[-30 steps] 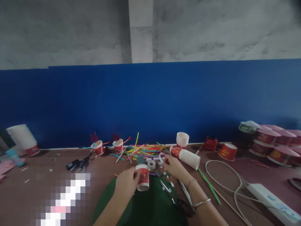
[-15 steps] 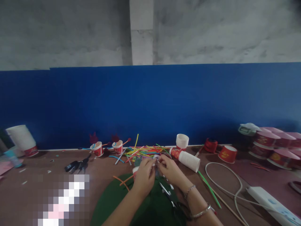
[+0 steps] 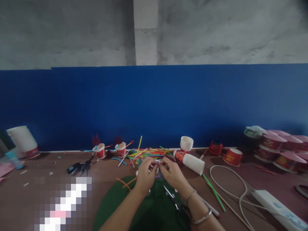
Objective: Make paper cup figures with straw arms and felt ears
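My left hand and my right hand meet fingertip to fingertip above a round dark green mat. Thumb and fingers are pinched on both sides around something small, pale and purplish, mostly hidden by the fingers. Partly behind my left hand stands a paper cup, only its edge showing. Scissors with black handles lie on the mat below my right wrist, near small white scraps. Two orange strips cross at the mat's left edge. Just beyond my fingers spreads a heap of coloured strips.
Two decorated paper cups stand at the back left. A stack of white-and-red cups lies right of the heap. Further right are an upturned red cup, a looped cable and a power strip. Dark pliers-like tools lie left.
My hands have drawn slightly toward each other at the fingertips, with the wrists a little lower and further left. A pen-like stick beside my right forearm shows more now.
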Tool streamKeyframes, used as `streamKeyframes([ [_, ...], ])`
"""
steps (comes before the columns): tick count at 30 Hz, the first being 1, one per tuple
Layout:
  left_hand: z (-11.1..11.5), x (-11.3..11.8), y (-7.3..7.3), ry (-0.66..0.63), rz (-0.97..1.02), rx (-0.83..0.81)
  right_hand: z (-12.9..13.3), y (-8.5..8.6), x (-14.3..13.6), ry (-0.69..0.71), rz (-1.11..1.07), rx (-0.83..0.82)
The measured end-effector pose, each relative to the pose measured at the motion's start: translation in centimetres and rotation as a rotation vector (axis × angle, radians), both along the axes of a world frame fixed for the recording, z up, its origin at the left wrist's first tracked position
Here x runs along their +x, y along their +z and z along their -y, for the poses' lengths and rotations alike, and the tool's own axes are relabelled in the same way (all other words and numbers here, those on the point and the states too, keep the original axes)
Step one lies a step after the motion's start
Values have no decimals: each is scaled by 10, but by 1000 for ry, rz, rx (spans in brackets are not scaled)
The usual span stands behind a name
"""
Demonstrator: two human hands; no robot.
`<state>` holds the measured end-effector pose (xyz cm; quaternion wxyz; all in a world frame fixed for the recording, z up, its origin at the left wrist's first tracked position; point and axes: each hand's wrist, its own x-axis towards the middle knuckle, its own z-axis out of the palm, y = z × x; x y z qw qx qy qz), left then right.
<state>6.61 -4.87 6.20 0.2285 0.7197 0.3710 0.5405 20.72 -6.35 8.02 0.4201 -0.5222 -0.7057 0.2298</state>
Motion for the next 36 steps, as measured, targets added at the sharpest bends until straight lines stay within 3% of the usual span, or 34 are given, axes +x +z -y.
streamKeyframes([
  [5, 3, -2, 9, -9, 4, 55, 4, 7, 3, 93, -91, -12],
  [9, 8, 2, 16, -23, -4, 102, 6, 11, 0, 66, -185, 19],
  [12, 11, 5, 24, -38, 125, 83, 2, 7, -3, 11, -297, -62],
  [17, 0, -9, 33, 56, 540, -262, -13, -7, 10, -266, -9, -81],
  [22, -5, -43, 19, 61, 543, -427, -20, -25, 25, -339, 301, -131],
  [26, 8, -66, 2, 79, 515, -508, -5, -17, 7, -394, 493, -135],
  [28, 14, -75, -7, 101, 505, -522, 10, -9, -13, -300, 612, -92],
  [32, 19, -87, -23, 148, 506, -537, 44, -14, -63, 396, 621, -174],
  [33, 19, -89, -26, 158, 513, -539, 51, -21, -73, 486, 612, -192],
  [36, 18, -91, -35, 171, 545, -548, 64, -46, -92, 481, 576, -208],
])
